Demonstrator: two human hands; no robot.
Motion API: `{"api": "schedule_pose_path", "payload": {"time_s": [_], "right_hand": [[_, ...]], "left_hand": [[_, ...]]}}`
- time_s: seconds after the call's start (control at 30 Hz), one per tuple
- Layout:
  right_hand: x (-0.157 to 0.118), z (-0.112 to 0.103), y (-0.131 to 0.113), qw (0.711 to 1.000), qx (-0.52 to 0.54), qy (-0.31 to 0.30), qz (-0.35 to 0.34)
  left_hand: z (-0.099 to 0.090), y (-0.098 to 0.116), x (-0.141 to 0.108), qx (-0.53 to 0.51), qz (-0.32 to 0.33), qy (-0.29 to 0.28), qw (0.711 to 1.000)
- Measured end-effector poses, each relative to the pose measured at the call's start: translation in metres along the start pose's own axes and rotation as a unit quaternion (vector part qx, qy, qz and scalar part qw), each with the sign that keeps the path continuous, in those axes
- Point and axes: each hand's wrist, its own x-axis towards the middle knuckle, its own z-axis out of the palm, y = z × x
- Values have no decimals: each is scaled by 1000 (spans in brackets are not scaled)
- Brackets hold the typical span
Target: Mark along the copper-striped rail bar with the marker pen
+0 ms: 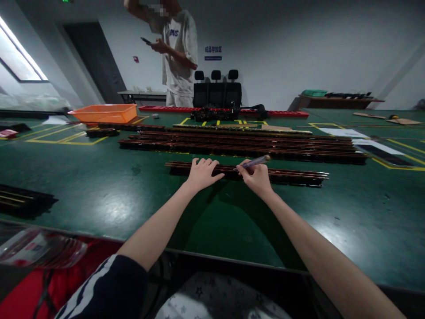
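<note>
A long dark rail with copper-coloured edges (pixel 295 175) lies crosswise on the green table in front of me. My left hand (pixel 202 173) rests on its left part, fingers spread and thumb pointing right. My right hand (pixel 257 178) is closed around a pen (pixel 255 163), whose tip points down to the left at the rail's middle. Whether the tip touches the rail is too small to tell. Just behind lies a bundle of several longer rails of the same look (pixel 239 144), parallel to the first.
An orange bin (pixel 105 114) stands at the back left. More dark rails (pixel 25 200) lie at the left edge. White paper and a dark flat panel (pixel 380 153) lie on the right. Across the table (pixel 133 204), a person (pixel 179 48) stands holding a phone, beside black seats (pixel 217 94).
</note>
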Motion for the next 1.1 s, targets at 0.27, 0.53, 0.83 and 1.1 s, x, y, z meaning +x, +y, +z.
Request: {"api": "schedule_pose_path", "payload": {"time_s": [0.27,0.53,0.83,1.1], "right_hand": [[0,-1,1,997,-77,20,-10],[0,-1,1,997,-72,20,-4],[0,-2,0,998,-57,19,-4],[1,-3,-2,999,-46,6,-1]], "left_hand": [[5,5,3,0,-29,25,999],[5,10,3,9,-42,26,999],[12,11,4,0,-23,54,998],[9,10,3,10,-16,42,999]]}}
